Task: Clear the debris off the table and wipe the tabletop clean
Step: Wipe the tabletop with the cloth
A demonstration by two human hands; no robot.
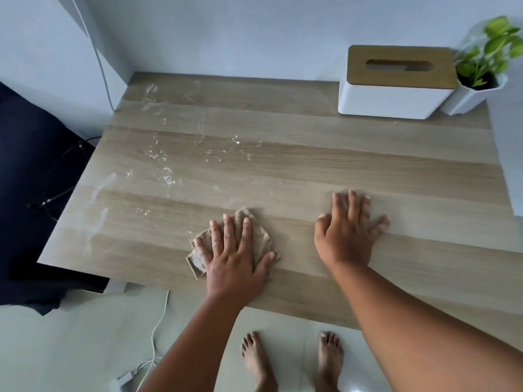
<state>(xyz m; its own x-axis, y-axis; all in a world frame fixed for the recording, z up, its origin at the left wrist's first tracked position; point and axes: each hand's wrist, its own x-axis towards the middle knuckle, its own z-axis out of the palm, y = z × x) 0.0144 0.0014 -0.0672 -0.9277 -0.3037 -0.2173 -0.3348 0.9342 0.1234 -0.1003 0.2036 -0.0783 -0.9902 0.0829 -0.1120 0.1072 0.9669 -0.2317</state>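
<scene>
Beige cloth (256, 236) crumpled flat under left hand (235, 258).

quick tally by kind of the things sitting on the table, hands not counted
Cloth: 1
Tissue box: 1
Potted plant: 1
Total: 3

Soft, even daylight; wet glare on tabletop (198, 154); wide-angle edge blur.

Tissue box (396, 86) and plant pot (475, 93) at table's (311, 165) far-right corner.
</scene>
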